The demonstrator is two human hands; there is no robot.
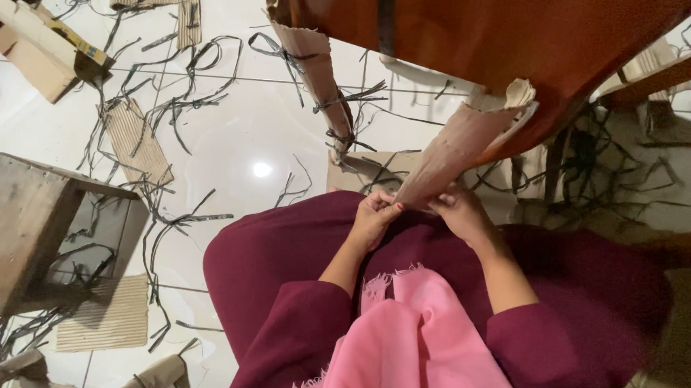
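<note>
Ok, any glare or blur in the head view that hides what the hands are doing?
Head view: a small bright glare spot sits on the white tiled floor, clear of the work; the left hand and right hand on the cardboard strip are slightly soft; the lower right corner is dark and blurred.

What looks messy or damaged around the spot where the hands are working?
Thin dark strips and torn corrugated cardboard pieces are scattered over the white tiled floor. The cardboard strip pinched by the left hand and right hand has a ragged upper edge.

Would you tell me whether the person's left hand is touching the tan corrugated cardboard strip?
Touching: the head view shows the left hand pinching the lower end of the tan corrugated cardboard strip.
</note>
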